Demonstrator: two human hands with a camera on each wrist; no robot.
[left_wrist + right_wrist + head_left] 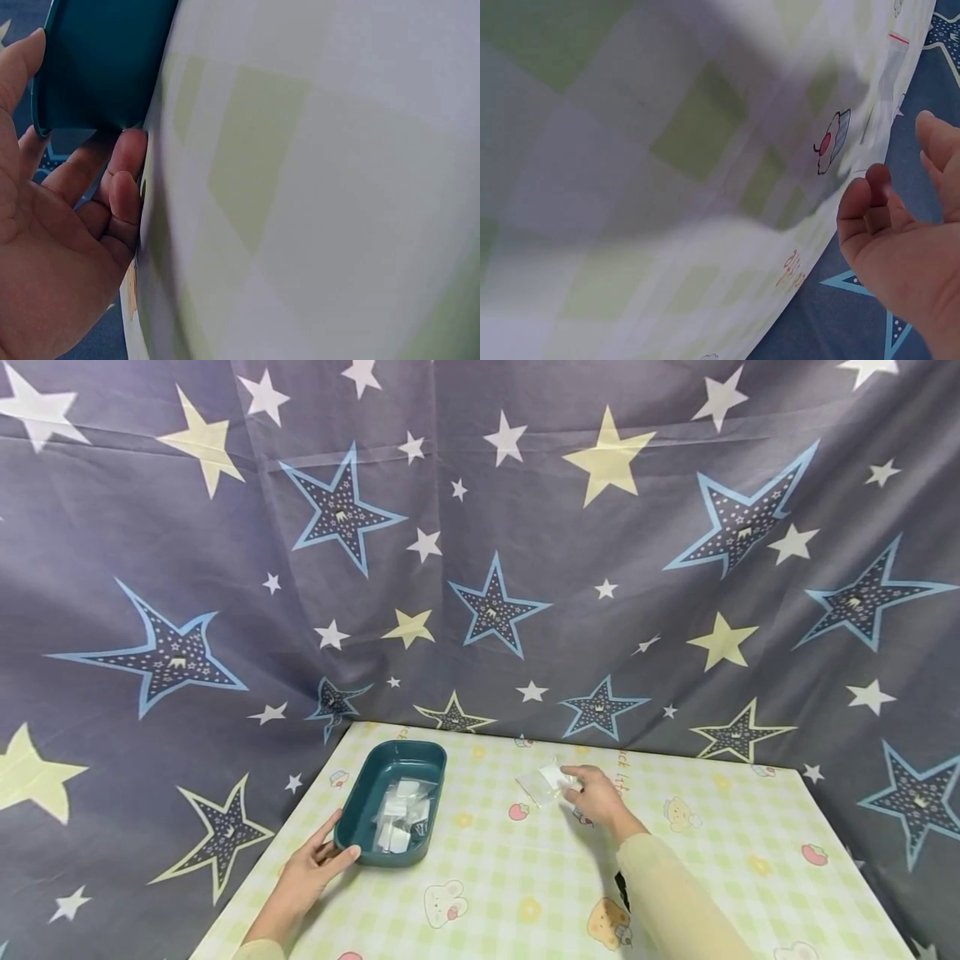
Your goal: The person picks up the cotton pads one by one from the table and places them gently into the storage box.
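A dark teal rectangular plastic bin (352, 806) stands on the left of the table, holding several small clear zip bags with white contents (405, 814). My left hand (307, 877) grips its near left corner; in the left wrist view the thumb lies against the rim and the other fingers (129, 150) bend near its base. Farther right, a clear zip bag with something white inside (546, 781) lies on the table. My right hand (597, 795) is at this bag's right end, with thumb and fingers apart in the right wrist view. The bag's red-striped end (898, 37) shows there.
A green-and-white checked cloth with cartoon prints (487, 835) covers the table. Behind and beside it hangs a dark star-patterned curtain (465, 527). A small black object (622, 891) shows partly beside the right sleeve.
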